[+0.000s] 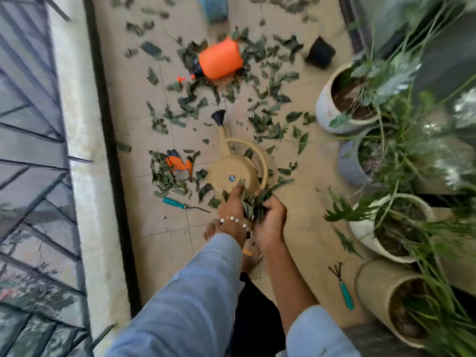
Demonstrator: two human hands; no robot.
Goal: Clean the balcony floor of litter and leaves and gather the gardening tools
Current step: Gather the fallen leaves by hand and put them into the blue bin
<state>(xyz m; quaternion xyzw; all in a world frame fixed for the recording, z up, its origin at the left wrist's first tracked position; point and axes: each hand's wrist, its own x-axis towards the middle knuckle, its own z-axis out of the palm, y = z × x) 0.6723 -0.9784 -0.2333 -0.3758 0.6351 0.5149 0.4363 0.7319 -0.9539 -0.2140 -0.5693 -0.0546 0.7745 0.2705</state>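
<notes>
A bunch of green leaves (253, 202) sits between my two hands, just in front of a beige watering can (235, 173) lying on the tiled floor. My left hand (231, 204) grips the bunch from the left and my right hand (273, 215) cups it from the right. Many more loose leaves (268, 81) are scattered over the floor ahead. An orange sprayer bottle (219, 60) lies on its side further away. Orange gloves (180, 164) lie among leaves at the left. A teal-handled tool (177, 203) lies near my left hand, and a teal-handled hand rake (343, 289) at the right.
Several potted plants (345, 104) line the right side, their foliage hanging over the floor. A small black pot (320, 51) lies tipped at the back and a blue object (213, 7) stands at the far end. A low wall with a railing (85, 150) bounds the left. My bare feet (251, 256) stand below the hands.
</notes>
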